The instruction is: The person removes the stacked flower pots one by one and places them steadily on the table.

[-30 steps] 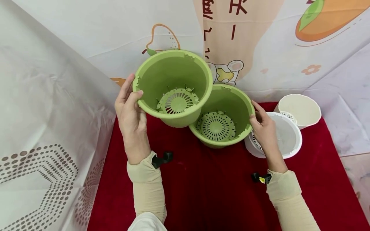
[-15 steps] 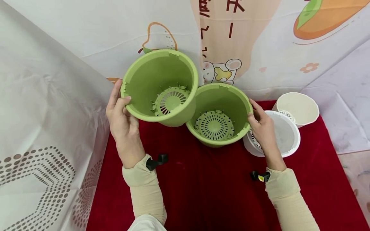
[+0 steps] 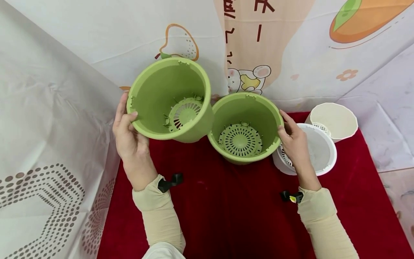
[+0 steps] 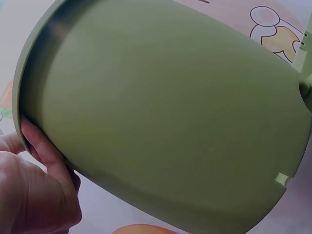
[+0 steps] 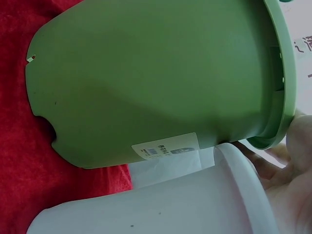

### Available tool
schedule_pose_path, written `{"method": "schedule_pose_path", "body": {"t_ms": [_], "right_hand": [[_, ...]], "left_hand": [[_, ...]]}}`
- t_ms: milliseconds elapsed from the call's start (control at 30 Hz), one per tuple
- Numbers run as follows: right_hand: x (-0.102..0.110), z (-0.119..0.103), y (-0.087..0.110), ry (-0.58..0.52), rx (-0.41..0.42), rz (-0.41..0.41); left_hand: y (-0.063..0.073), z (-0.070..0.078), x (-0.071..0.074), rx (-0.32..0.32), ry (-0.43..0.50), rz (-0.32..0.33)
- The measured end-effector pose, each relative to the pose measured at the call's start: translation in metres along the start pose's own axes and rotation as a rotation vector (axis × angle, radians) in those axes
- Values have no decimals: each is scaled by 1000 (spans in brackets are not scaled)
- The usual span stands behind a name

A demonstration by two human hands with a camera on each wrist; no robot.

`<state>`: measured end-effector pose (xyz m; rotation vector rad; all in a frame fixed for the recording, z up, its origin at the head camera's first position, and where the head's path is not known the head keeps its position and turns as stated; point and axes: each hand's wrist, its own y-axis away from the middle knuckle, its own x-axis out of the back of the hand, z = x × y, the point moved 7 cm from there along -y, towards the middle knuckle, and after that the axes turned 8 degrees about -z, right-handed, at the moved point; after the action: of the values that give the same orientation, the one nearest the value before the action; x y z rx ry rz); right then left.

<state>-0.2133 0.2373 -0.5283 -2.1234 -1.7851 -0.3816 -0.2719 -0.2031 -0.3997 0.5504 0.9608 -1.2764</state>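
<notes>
My left hand (image 3: 130, 144) grips the left rim of a green flower pot (image 3: 161, 86), thumb inside and fingers outside. This pot is held up and tilted, with slots and small clips showing at its bottom. To its right a second green flower pot (image 3: 239, 108) stands on the red cloth, its slotted base visible inside. The right hand (image 3: 295, 144) pinches that pot's right rim. In the right wrist view a label (image 5: 165, 146) shows on the second pot's side, and a white pot (image 5: 161, 209) lies close beside it.
Behind the right hand stand a white pot (image 3: 318, 151) and a cream pot (image 3: 337, 122) on the red cloth (image 3: 242, 216). A printed curtain (image 3: 291, 54) hangs along the back, and a pale sheet (image 3: 58, 108) closes off the left side.
The left hand has moved left with its green pot, opening a small gap from the second pot. The right hand and its pot have stayed put.
</notes>
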Motion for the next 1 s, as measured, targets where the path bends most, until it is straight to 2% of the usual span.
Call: {"method": "schedule_pose_path", "body": {"t_ms": [300,433,633,767,933,1000], "right_hand": [[-1,-1,0,-5,-4,-5],[-1,0,0,-7,-3,-2],[-2,4,0,-4,-14,-11],[-1,1,0,-7,-10,-7],[0,-18,4,-3,-13,-12],[1,-15,4,-2,-16,-14]], "left_hand": [[-1,10,13,-8,3,62],[-2,10,16,-11,-1,56],[1,7,28,-7,-16,120],[3,5,35,-19,-49,140],[3,1,46,-36,-99,149],[3,-2,50,-51,-137,142]]}}
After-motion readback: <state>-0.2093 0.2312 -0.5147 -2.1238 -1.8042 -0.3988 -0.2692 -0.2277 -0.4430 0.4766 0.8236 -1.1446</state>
